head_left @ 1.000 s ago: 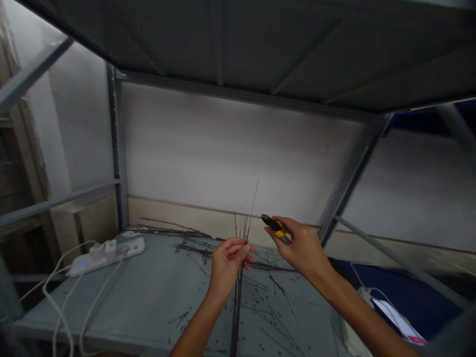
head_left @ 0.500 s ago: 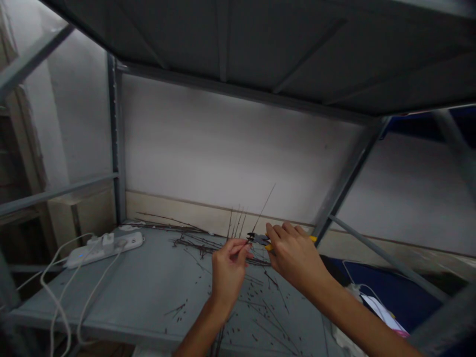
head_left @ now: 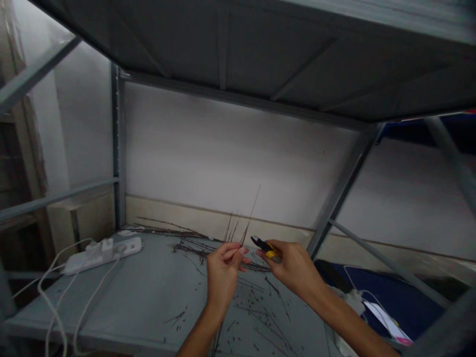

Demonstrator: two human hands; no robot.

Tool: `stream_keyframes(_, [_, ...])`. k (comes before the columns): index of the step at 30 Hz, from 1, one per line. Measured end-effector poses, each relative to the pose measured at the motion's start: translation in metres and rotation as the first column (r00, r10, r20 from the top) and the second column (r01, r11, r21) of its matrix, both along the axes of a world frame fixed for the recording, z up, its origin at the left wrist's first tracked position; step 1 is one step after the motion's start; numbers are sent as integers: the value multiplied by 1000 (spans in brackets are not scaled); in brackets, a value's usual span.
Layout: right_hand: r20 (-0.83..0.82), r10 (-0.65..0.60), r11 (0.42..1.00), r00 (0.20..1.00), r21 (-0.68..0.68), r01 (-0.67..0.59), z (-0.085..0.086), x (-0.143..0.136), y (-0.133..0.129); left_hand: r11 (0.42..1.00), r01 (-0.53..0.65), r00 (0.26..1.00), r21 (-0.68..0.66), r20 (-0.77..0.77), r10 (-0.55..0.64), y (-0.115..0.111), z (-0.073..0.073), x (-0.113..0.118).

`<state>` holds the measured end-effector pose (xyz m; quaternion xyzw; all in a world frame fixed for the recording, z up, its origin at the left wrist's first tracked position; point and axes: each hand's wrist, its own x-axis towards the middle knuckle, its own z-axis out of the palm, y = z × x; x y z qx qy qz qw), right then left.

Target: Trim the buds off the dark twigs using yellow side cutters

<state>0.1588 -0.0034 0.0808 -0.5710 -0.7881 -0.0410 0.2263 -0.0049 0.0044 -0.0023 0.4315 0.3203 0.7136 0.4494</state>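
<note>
My left hand point(head_left: 224, 267) pinches a thin dark twig point(head_left: 245, 231), whose fine tip rises toward the wall. The twig seems to branch into several shoots, and its lower end runs down below my wrist. In my right hand point(head_left: 292, 263) are yellow-handled cutting pliers point(head_left: 266, 246), their dark jaws pointing left, a little apart from the twig. Behind my hands a heap of dark twigs point(head_left: 189, 248) lies on the grey shelf point(head_left: 148, 292). Small dark clippings point(head_left: 256, 300) and loose stems are scattered below and between my forearms.
A white power strip point(head_left: 104, 253) with plugs and cables point(head_left: 52, 307) lies at the left. An upper metal shelf point(head_left: 186, 44) hangs overhead. Metal posts point(head_left: 345, 188) frame the sides. Blue fabric point(head_left: 401, 302) with a white paper-like item point(head_left: 383, 317) is at the right.
My right hand has turned, and the pliers have drawn away from the twig. My left hand has shifted slightly left and down, and the twig stands more upright.
</note>
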Motion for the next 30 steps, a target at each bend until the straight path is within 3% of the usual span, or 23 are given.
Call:
stream_keyframes(4, [-128,41,998,991,-49,-47,12,5,4,1000,-5,1000,13,-20,6,-2,1,1])
stream_keyframes(11, [-16,102,992,995,-71,-103,32,-1,4,1000,-14,998,23,-56,15,-6,1,6])
stream_keyframes(30, [54,144,989,988,-20,-144,37,1,12,999,-21,999,31,-38,22,-11,0,4])
